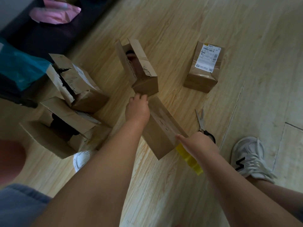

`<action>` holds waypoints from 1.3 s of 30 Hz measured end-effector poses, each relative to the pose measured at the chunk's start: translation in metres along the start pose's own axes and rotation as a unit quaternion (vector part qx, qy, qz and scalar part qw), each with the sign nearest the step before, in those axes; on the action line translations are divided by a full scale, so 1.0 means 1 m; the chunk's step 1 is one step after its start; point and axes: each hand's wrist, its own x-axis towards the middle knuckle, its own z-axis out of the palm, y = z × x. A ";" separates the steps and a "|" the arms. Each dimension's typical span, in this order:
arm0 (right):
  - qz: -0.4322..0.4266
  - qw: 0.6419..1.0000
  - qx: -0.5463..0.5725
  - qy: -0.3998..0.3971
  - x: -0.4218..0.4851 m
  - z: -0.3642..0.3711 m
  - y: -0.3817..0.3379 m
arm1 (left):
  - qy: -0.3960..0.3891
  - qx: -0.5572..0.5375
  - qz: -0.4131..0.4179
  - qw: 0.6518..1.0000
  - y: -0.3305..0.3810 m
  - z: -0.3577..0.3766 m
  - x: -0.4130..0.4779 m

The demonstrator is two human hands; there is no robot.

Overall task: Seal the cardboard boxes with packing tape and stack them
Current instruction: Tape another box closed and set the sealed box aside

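Observation:
A long closed cardboard box (161,126) lies on the wooden floor at the centre. My left hand (137,107) grips its far end, fingers curled over the edge. At the box's near right corner my right hand (197,144) holds a yellow tape roll (189,158), which shows under the wrist; the thumb lies along the box's edge and the fingers are hidden. Just beyond the long box stands an open box (139,66) with something dark inside. A sealed box (203,69) with a white label stands at the far right.
Two torn-open boxes (77,84) (62,128) sit at the left. Scissors (203,125) lie on the floor right of the long box. My shoes (250,156) (82,159) flank it. Dark furniture (41,36) with pink and teal bags runs along the upper left.

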 end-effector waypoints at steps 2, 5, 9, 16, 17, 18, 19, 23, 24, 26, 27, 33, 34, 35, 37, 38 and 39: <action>-0.003 1.000 0.003 0.003 -0.002 0.000 0.000 | 0.051 0.006 0.067 0.996 0.005 0.004 -0.017; -0.008 0.999 0.031 0.005 -0.003 0.001 0.001 | 0.031 -0.003 0.107 0.994 0.006 0.014 -0.036; -0.020 0.991 0.136 -0.008 -0.003 0.007 0.011 | -0.012 -0.014 0.084 0.996 0.000 0.018 -0.046; -0.068 0.973 0.221 0.014 -0.013 0.018 0.027 | -0.081 0.089 0.096 0.988 -0.003 0.030 -0.056; -0.070 0.972 0.225 0.021 -0.014 0.019 0.028 | -0.086 0.100 0.098 0.986 -0.004 0.031 -0.056; -0.070 0.973 0.219 0.029 -0.014 0.020 0.028 | -0.091 0.107 0.100 0.985 -0.005 0.031 -0.057; -0.069 0.977 0.201 0.037 -0.015 0.021 0.027 | -0.093 0.112 0.101 0.984 -0.006 0.031 -0.057; -0.051 0.988 0.135 0.064 -0.013 0.025 0.020 | -0.077 0.111 0.120 0.983 -0.001 0.031 -0.067; -0.047 0.988 0.134 0.065 -0.012 0.027 0.020 | -0.083 0.101 0.127 0.983 0.001 0.033 -0.072; -0.041 0.987 0.140 0.061 -0.011 0.028 0.020 | -0.105 0.086 0.128 0.982 0.004 0.036 -0.079; -0.042 0.987 0.144 0.058 -0.010 0.027 0.020 | -0.116 0.089 0.125 0.981 0.003 0.038 -0.081; -0.040 0.987 0.151 0.037 -0.011 0.021 0.016 | -0.157 0.120 0.126 0.972 0.006 0.030 -0.076; -0.041 0.987 0.151 0.038 -0.011 0.020 0.015 | -0.145 0.101 0.123 0.976 0.008 0.027 -0.074; -0.042 0.987 0.151 0.037 -0.011 0.021 0.015 | -0.131 0.077 0.118 0.981 0.008 0.024 -0.073; -0.044 0.986 0.153 0.039 -0.008 0.021 0.016 | -0.081 0.039 0.096 0.991 0.008 0.016 -0.062; -0.046 0.986 0.153 0.038 -0.008 0.021 0.016 | -0.057 0.030 0.074 0.995 0.007 0.012 -0.055; -0.047 0.986 0.154 0.040 -0.009 0.022 0.017 | -0.045 0.018 0.048 0.998 0.007 0.008 -0.047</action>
